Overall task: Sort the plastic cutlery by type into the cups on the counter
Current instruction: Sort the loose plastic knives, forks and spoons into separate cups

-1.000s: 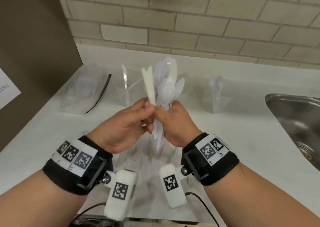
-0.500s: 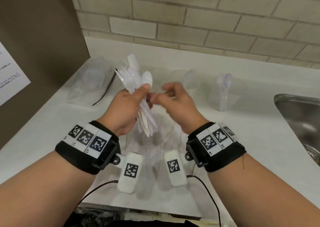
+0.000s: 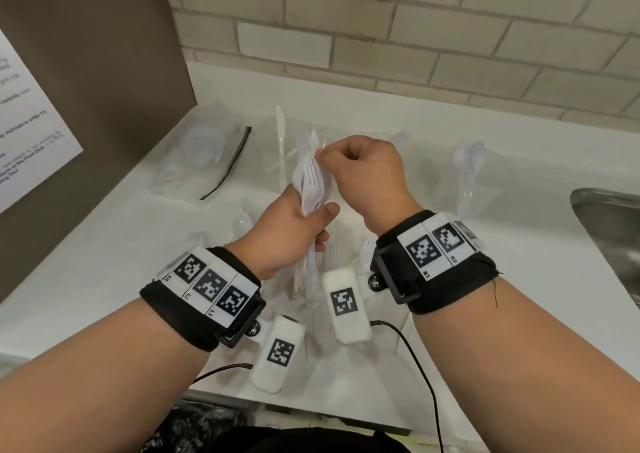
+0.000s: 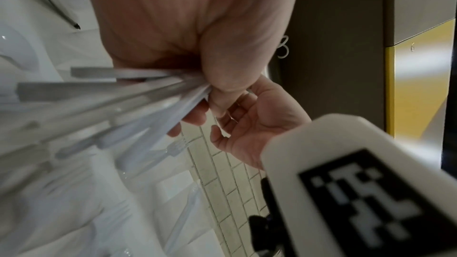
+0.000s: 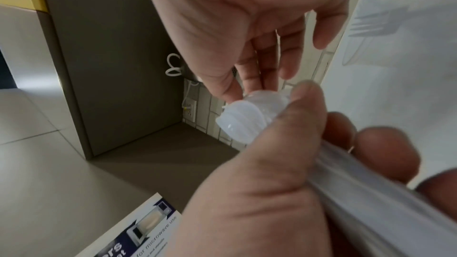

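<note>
My left hand [image 3: 317,219] grips a bundle of white plastic cutlery [image 3: 311,182] upright over the counter, handles pointing down. Stacked spoon bowls [image 5: 243,117] show at the top of the bundle. My right hand [image 3: 323,156] reaches in from the right and pinches the tip of one piece at the bundle's top. Three clear cups stand behind: a left cup with a knife [image 3: 280,134], a middle cup with a fork [image 3: 398,139], and a right cup with spoons [image 3: 471,168]. Loose cutlery [image 3: 334,253] lies on the counter under my hands.
A clear plastic bag [image 3: 201,148] with a black strip [image 3: 227,165] lies at the back left beside a brown side panel [image 3: 104,89]. A steel sink [image 3: 613,234] opens at the right. Tiled wall runs behind the cups.
The bundle passed from my right hand into my left. My right hand, free half a second ago, has come over the bundle's top and pinches one piece there.
</note>
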{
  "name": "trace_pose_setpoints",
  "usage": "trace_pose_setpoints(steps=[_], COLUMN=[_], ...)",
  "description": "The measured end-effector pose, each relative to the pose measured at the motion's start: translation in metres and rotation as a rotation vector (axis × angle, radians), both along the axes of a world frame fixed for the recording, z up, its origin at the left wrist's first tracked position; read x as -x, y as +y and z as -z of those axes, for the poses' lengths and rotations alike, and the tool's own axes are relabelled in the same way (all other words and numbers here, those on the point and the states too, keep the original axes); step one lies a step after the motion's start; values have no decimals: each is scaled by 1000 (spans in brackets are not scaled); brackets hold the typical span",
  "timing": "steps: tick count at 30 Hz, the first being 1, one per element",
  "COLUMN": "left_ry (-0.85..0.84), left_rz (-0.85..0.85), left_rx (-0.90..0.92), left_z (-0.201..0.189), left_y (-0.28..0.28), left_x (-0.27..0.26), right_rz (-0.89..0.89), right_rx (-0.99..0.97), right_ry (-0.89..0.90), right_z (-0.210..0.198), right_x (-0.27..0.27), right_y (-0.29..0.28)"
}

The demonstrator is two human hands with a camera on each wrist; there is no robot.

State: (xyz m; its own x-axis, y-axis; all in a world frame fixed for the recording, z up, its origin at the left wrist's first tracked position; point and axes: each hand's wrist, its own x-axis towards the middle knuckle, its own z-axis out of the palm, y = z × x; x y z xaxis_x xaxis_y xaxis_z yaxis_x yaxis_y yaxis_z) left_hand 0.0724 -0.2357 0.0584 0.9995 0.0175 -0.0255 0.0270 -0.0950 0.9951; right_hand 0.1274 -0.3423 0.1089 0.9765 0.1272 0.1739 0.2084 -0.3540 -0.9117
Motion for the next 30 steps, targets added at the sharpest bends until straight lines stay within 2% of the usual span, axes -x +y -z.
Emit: trace_pose_setpoints(steps=[4,8,10,11,13,15,19,24,30], left_ry=[46,80,86,93,114,119,46,48,13], left_rz=[-24,-62,-100,-125,-182,-227,-226,-299,-346], left_rx=[-8,-53,-73,-77,-63,-52,-67,-83,-148], left_z=[4,7,9,10,11,9,3,4,2], left_y=[-2,0,2,4,6,7,4,2,-1], left_x=[0,0,-2,-4,-8,-11,-14,-15,-13], right_rz=[81,175,120,72,-30,-129,-257,-204,-138], right_rx=[-21,-323,-454,-456,-315,-51,323,470,485], right_ry=[-93,-260,-304,-287,-206,-134,-72,-105,-96], right_z=[-6,-30,-42,-44,-37,-24,-8,-6,-2], right_x=[-5,-4,0,2,5,9,13,12,12], right_y=[6,5,2,0,2,4,5,7,12])
